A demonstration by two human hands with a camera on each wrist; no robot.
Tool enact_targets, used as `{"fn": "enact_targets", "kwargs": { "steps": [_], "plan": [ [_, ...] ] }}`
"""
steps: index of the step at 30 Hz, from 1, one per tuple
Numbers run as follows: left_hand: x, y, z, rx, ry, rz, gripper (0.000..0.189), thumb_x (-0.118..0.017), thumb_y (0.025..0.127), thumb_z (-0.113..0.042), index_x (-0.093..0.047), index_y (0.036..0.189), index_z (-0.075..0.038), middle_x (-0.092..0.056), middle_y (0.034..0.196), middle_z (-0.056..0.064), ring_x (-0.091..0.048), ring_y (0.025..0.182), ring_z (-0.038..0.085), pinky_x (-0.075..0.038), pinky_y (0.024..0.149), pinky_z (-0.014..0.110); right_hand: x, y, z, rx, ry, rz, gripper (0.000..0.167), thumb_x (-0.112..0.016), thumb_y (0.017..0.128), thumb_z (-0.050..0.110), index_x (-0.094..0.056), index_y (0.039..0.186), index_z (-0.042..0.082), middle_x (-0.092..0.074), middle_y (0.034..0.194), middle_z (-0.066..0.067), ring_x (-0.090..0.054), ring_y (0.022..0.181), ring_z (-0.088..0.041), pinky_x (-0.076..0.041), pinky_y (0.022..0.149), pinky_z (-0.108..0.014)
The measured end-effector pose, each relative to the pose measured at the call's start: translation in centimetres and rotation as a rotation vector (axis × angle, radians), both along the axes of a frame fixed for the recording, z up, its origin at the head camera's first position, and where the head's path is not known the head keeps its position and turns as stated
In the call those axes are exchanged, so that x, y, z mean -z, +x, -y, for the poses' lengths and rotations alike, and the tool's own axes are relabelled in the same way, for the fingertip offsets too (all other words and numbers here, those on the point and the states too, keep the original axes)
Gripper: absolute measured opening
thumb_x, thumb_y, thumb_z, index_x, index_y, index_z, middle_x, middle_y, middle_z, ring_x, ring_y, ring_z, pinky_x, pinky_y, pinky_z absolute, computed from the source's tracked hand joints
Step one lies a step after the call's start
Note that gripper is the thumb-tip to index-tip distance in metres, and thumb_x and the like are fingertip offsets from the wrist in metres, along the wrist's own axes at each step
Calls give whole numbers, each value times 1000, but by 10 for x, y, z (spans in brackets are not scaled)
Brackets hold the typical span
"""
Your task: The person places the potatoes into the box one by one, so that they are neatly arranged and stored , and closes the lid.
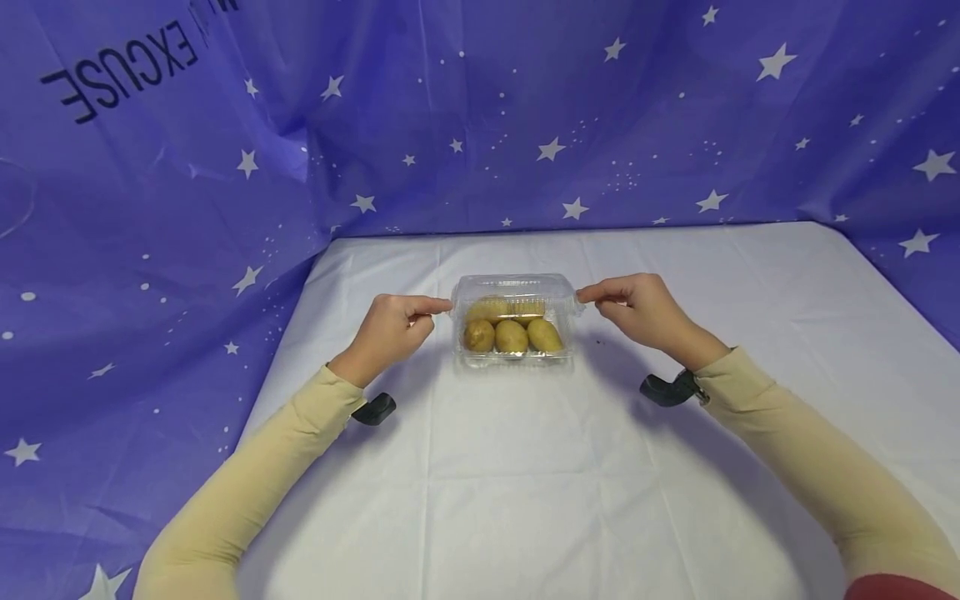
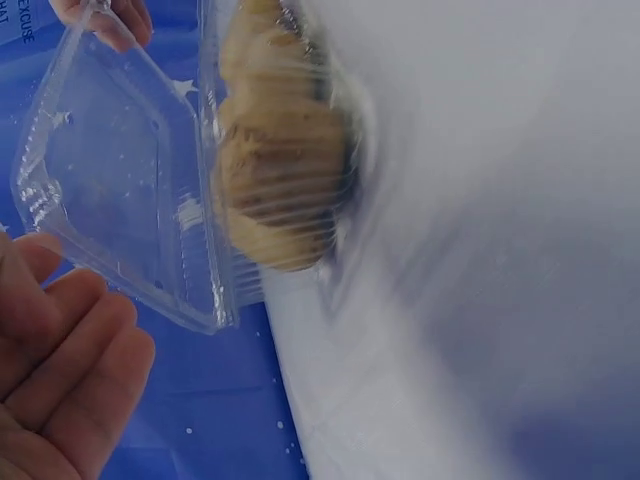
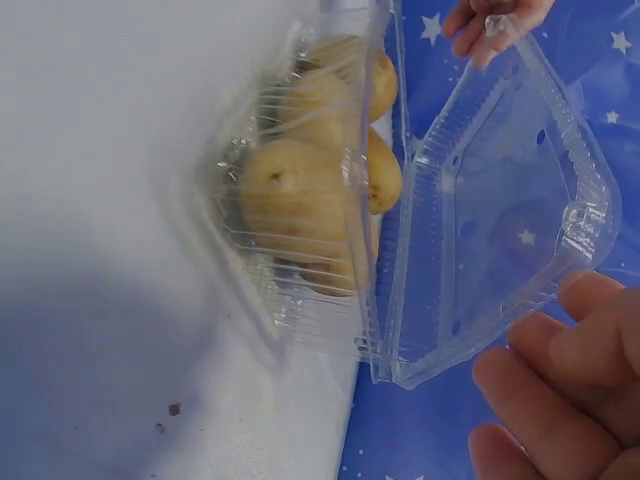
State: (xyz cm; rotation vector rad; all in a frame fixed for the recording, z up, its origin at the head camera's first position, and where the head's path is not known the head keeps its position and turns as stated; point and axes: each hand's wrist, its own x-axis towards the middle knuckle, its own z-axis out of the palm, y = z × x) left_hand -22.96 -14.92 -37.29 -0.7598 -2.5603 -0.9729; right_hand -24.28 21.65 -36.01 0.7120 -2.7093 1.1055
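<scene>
A clear plastic clamshell container (image 1: 516,361) sits on the white cloth with several yellow-brown potatoes (image 1: 512,337) inside. Its hinged lid (image 3: 505,190) stands raised at an angle above the base. My left hand (image 1: 393,330) touches the lid's left corner with the tip of its outstretched index finger, the thumb held apart below. On the opposite side, my right hand (image 1: 637,310) has its index fingertip at the right corner of the lid. Both wrist views show the fingers loosely extended beside the lid's edge, and no grip between thumb and finger shows.
A white cloth (image 1: 525,483) covers the table. Purple-blue star-printed fabric (image 1: 480,117) hangs behind and along the left. Dark curved pieces, one at the left wrist (image 1: 374,409) and one at the right wrist (image 1: 667,389), stick out below the sleeves. Small dark specks (image 3: 174,409) lie near the container.
</scene>
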Motion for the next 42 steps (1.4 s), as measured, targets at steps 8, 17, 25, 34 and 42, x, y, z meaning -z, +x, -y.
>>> {"fn": "enact_targets", "kwargs": {
  "steps": [8,17,25,34,42],
  "plan": [
    [11,12,-2,8,47,46,30,-57,88,-4,-80,107,-2,-78,109,13,-77,95,28,-66,83,40,11,7,1,-20,7,-84,28,-58,89,-5,-81,102,5,-80,107,-11,-74,101,-29,-48,79,-8],
    [28,18,-9,-41,137,40,15,-71,92,-9,-81,99,-1,-79,107,13,-77,96,27,-66,82,34,27,15,2,-10,-24,-131,16,-71,90,4,-80,102,3,-78,110,-15,-73,106,-37,-51,71,-8],
    [43,21,-15,-89,229,101,12,-73,88,-6,-80,95,1,-80,99,14,-77,90,26,-66,80,30,41,20,12,77,-81,-23,14,-75,89,9,-78,100,2,-76,113,-18,-71,108,-38,-65,84,-45],
    [47,21,-17,-140,326,259,11,-74,89,-9,-80,96,-4,-80,90,11,-72,79,14,-58,70,15,54,19,14,115,-137,150,18,-74,91,11,-75,105,1,-78,103,-17,-74,94,-31,-60,81,-19],
    [52,21,-19,-116,537,505,15,-70,93,-6,-72,101,6,-76,92,24,-73,73,12,-67,69,29,56,19,12,61,-246,283,22,-71,92,9,-69,110,-5,-76,101,-22,-71,82,-8,-61,74,-18]
  ]
}}
